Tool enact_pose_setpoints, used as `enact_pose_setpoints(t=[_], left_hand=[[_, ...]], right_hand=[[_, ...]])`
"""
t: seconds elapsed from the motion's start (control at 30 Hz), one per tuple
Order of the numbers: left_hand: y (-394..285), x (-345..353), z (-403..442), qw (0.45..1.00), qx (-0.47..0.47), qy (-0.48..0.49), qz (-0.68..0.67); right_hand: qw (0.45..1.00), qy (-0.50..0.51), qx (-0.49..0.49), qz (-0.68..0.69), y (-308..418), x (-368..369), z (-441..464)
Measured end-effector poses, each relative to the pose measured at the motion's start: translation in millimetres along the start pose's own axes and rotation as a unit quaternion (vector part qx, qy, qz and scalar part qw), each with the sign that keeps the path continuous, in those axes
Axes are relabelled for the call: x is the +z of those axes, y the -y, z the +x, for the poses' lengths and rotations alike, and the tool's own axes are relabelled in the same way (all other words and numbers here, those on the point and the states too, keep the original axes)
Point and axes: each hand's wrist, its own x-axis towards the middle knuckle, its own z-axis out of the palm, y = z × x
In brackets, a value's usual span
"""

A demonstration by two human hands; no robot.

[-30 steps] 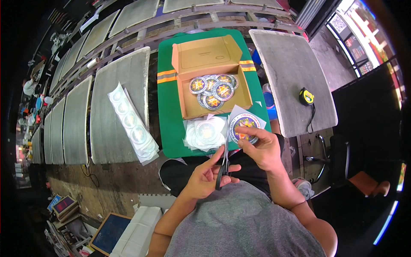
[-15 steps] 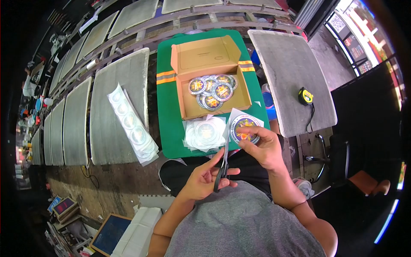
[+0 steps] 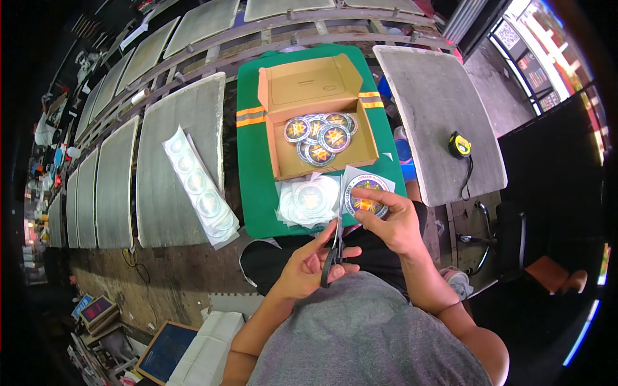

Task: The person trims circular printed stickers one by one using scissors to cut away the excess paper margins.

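My left hand (image 3: 308, 265) is closed around the black handles of a pair of scissors (image 3: 339, 228), index finger stretched along them. The blades point away from me, at the left edge of a round printed sticker (image 3: 364, 204) on a pale square backing. Thumb and fingers of my right hand (image 3: 398, 225) pinch that sticker, covering part of its colourful emblem. Just left of the blades, a pile of pale, translucent sticker pieces (image 3: 310, 198) lies on the green board (image 3: 254, 193). Behind it stands an open cardboard box (image 3: 277, 145) with several round cut stickers (image 3: 334, 138) inside.
A strip of pale round stickers (image 3: 193, 180) lies on the grey panel (image 3: 174, 206) to the left. On the right-hand grey panel (image 3: 431, 109) sits a yellow and black tape measure (image 3: 459, 145) with a strap. More panels on rails stretch away behind the box.
The sticker in my right hand has turned a little, and its backing sits at a different angle against the scissors. Both hands stay in nearly the same place.
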Motion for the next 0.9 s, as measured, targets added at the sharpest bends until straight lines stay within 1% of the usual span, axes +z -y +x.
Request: enact_pose_setpoints(t=[0.13, 0.2, 0.27, 0.47, 0.7, 0.9], left_hand=[[-0.1, 2.0, 1.1, 1.0, 0.01, -0.01, 0.016], [0.3, 1.8, 1.7, 1.0, 0.017, -0.01, 0.018], [1.0, -0.1, 2.5, 1.0, 0.023, -0.013, 0.0], [4.1, -7.1, 1.0, 0.999, 0.035, 0.013, 0.018], [0.8, -7.0, -2.3, 0.999, 0.019, 0.019, 0.044], [-4.4, -7.6, -6.4, 0.998, -0.007, 0.007, 0.058]], right_hand=[[1.0, 0.006, -0.017, -0.014, -1.2, 0.0, -1.1], [0.998, 0.02, -0.045, -0.043, -4.7, -0.6, -1.4], [0.998, 0.025, -0.044, -0.045, -5.1, -0.7, -2.1], [0.996, 0.04, -0.045, -0.062, -4.1, -4.1, -2.5], [0.992, 0.048, -0.068, -0.092, -2.0, -10.7, -1.8], [0.992, 0.065, -0.064, -0.09, 0.5, -16.6, -1.6]])
